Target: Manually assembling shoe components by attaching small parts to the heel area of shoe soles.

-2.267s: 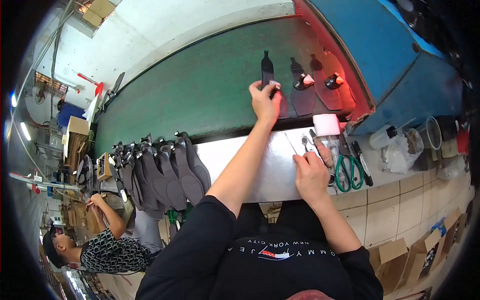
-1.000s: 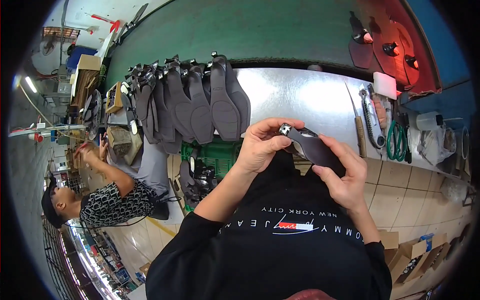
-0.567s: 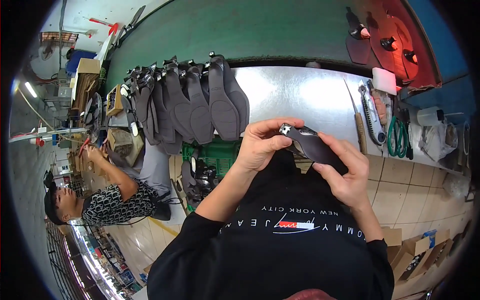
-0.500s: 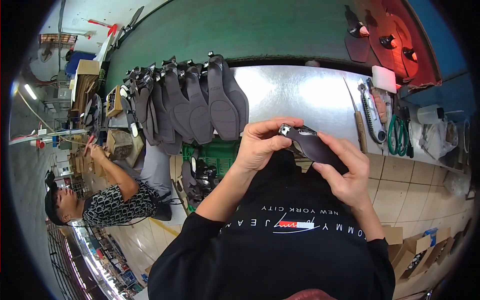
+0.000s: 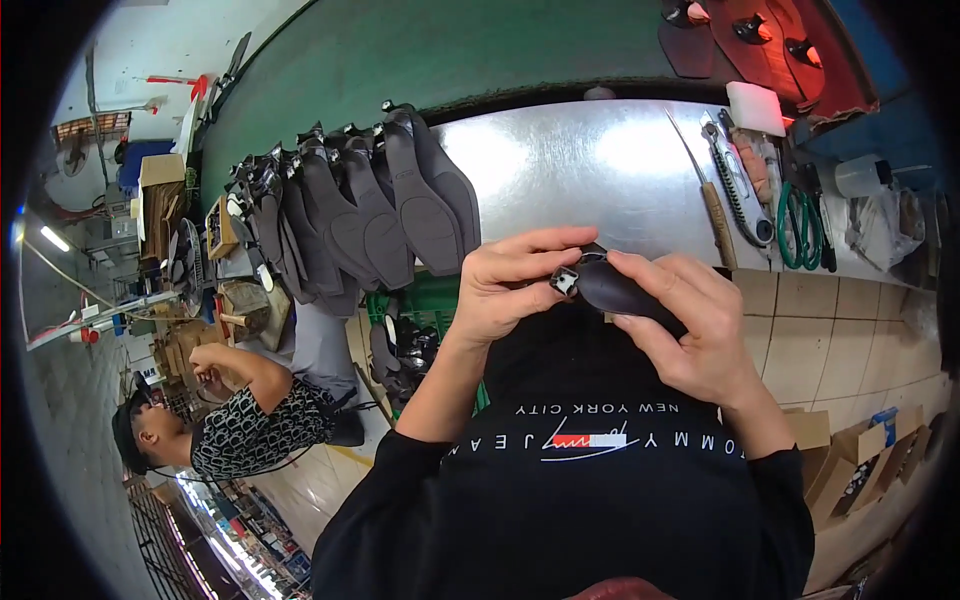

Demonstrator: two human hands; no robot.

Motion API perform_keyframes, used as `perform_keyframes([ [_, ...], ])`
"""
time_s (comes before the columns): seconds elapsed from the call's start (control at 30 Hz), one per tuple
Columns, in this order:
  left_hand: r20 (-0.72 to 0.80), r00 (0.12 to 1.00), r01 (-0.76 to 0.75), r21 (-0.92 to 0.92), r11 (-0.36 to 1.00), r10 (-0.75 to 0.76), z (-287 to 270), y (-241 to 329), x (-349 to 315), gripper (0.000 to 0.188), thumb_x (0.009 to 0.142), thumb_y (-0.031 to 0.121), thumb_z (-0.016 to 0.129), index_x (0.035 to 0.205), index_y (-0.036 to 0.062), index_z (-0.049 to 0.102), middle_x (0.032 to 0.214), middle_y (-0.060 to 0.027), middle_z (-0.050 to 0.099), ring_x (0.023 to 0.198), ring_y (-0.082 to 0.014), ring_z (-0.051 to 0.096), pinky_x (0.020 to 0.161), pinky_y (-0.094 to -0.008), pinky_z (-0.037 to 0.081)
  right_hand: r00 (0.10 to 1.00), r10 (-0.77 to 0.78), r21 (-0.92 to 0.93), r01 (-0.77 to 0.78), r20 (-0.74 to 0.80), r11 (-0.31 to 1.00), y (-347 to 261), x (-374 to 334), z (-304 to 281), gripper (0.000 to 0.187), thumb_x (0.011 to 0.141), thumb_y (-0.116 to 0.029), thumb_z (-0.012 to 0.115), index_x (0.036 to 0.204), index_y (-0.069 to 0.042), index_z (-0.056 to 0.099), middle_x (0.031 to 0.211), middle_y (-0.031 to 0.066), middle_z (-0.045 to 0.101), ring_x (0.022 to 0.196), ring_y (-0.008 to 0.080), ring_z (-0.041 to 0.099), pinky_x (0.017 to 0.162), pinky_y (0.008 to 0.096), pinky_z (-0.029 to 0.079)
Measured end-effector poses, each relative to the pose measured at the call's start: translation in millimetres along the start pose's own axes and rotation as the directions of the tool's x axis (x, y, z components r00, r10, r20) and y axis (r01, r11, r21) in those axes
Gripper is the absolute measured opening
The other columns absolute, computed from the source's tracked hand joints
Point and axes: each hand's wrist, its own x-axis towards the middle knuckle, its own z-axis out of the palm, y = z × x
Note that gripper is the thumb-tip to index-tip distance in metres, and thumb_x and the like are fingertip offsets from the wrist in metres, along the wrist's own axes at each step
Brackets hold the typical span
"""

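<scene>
Between my hands, just in front of the metal tabletop's near edge, is a dark shoe sole [image 5: 622, 292] with a heel. My left hand [image 5: 510, 285] pinches the heel end, where a small pale heel tip faces up. My right hand [image 5: 695, 325] wraps round the other end, thumb below and fingers above, covering much of it. To the left, several similar dark grey soles [image 5: 430, 225] with glossy black heels lie overlapped in a row along the table.
On the metal table [image 5: 570, 170] at right lie an awl [image 5: 715, 215], a utility knife [image 5: 738, 190] and green-handled scissors [image 5: 798, 225]. A green belt [image 5: 480, 50] runs behind. More soles sit in a green crate [image 5: 440, 315]. A co-worker [image 5: 265, 430] is at left; cardboard boxes [image 5: 850, 465] stand lower right.
The sole has been turned in my hands, so its heel tip now faces more upward. My head view has shifted slightly. The co-worker's hand has drawn in toward the body.
</scene>
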Motion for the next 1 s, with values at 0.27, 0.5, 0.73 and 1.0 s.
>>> perform_keyframes([
  [0.27, 0.005, 0.998, 0.058, -0.072, 0.996, -0.058, 5.0, -0.7, -3.6, 0.040, 0.076, -0.012, 0.058, 0.115, -0.0033, 0.065, 0.134, -0.0269, 0.050, 0.116, -0.0300, 0.057, 0.092, -0.0319, 0.049, 0.999, -0.034, -0.049, 0.033, -0.030, 0.998, 2.3, -3.8, 2.3, 0.044, 0.067, -0.004, 0.074, 0.110, -0.003, 0.065, 0.082, 0.0116, 0.062, 0.070, 0.0275, 0.060, 0.062, 0.0351, 0.049],
  [0.5, -0.024, 0.995, 0.097, 0.045, 0.994, -0.096, 19.3, 5.0, -3.3, 0.040, 0.082, -0.012, 0.054, 0.120, -0.0023, 0.062, 0.137, -0.0241, 0.049, 0.116, -0.0261, 0.057, 0.088, -0.0300, 0.053, 0.999, -0.014, -0.145, 0.019, 0.033, 0.989, 3.8, -2.9, 2.3, 0.044, 0.072, -0.007, 0.071, 0.115, -0.003, 0.061, 0.079, 0.0113, 0.058, 0.070, 0.0299, 0.059, 0.065, 0.0366, 0.048],
  [0.73, -0.124, 0.916, 0.367, -0.121, 0.922, -0.381, 19.0, 2.2, -5.7, 0.042, 0.086, -0.009, 0.046, 0.123, 0.0024, 0.061, 0.134, -0.0171, 0.053, 0.113, -0.0219, 0.059, 0.076, -0.0283, 0.060, 0.985, 0.163, 0.113, -0.169, 0.057, 0.979, 25.7, -7.3, 10.5, 0.032, 0.075, -0.004, 0.068, 0.107, -0.003, 0.063, 0.086, 0.0133, 0.063, 0.077, 0.0302, 0.062, 0.069, 0.0359, 0.049],
  [1.0, -0.192, 0.872, 0.441, -0.086, 0.893, -0.450, 29.4, 9.1, -0.4, 0.042, 0.086, -0.007, 0.045, 0.125, 0.0020, 0.059, 0.132, -0.0138, 0.056, 0.110, -0.0189, 0.060, 0.076, -0.0264, 0.059, 0.962, 0.244, 0.063, -0.253, 0.126, 0.965, 23.3, -3.7, 13.2, 0.018, 0.074, -0.004, 0.068, 0.091, -0.008, 0.069, 0.080, 0.0085, 0.062, 0.074, 0.0261, 0.062, 0.065, 0.0346, 0.047],
])
